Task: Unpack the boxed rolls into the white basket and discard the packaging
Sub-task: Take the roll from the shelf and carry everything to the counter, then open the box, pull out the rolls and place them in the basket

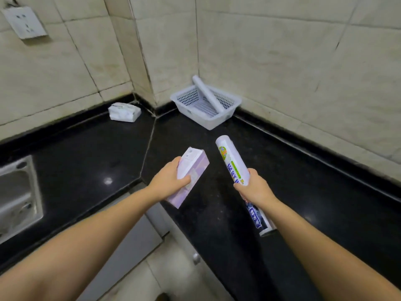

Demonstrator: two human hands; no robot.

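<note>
Fingers of the left hand (171,179) are wrapped tight around a long pale purple box (191,168), with the thumb lying across its front. That box is held up over the black countertop (91,157), tilted so its far end points away from the person. Fingers of the right hand (253,187) are closed around a white roll (232,161) with green and blue writing on it. This printed roll also points up and away, and its lower end sticks out below the hand, where the label turns dark blue. Both things are held near each other but do not touch. Farther back, in the corner where the tiled walls (282,61) meet, sits the white basket (230,111) full of little holes. One plain white roll (208,94) is already in it, leaning with its top end up over the back rim. To the left of the basket, next to the wall, lies a crumpled white package (124,111) on the counter. A metal sink (17,196) shows at the far left edge. High on the left wall is a white wall socket (23,21). Below the counter edge a cabinet door with a round knob (196,258) can be seen.
</note>
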